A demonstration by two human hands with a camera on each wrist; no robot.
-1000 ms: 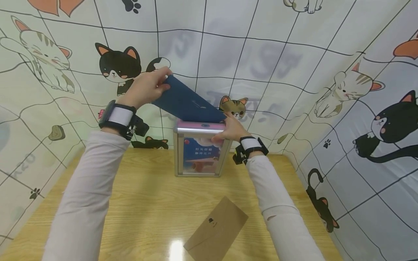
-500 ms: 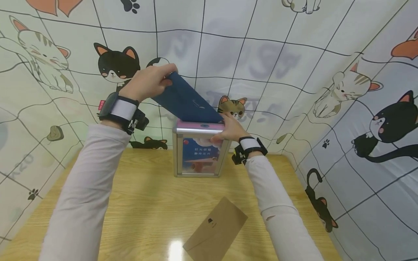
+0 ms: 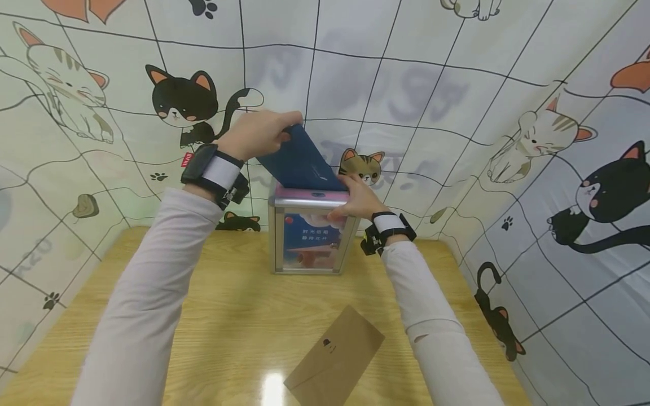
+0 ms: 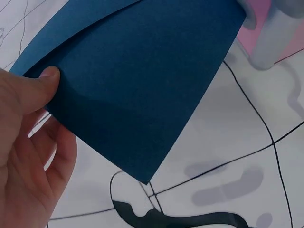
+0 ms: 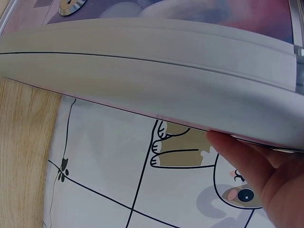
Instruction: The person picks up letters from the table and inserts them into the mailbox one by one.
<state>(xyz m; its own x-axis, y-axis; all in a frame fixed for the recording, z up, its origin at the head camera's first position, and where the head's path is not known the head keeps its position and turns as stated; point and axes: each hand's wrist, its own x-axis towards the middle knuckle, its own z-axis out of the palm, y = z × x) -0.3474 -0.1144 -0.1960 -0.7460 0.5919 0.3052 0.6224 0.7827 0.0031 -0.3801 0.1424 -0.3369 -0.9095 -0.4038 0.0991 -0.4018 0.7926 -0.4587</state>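
A dark blue envelope (image 3: pixel 303 160) stands tilted on top of a silver-framed letter box (image 3: pixel 278 239), its lower edge against the pink top. Whether that edge is inside an opening cannot be told. My left hand (image 3: pixel 259 135) pinches the upper left of the envelope; in the left wrist view the thumb presses near its flap, with the other fingers behind. My right hand (image 3: pixel 359 198) grips the upper right corner of the box, thumb on the front side. The right wrist view shows this hand (image 5: pixel 270 175) against the metal edge of the box.
A brown kraft envelope (image 3: pixel 335 358) lies on the wooden table (image 3: pixel 228 316) in front of the box. A white cat-print cloth (image 3: pixel 416 84) hangs close behind the box and along both sides.
My left hand has moved to the right, swinging the blue envelope's raised end toward the box, so it stands steeper. The right hand, box and brown envelope stay in place.
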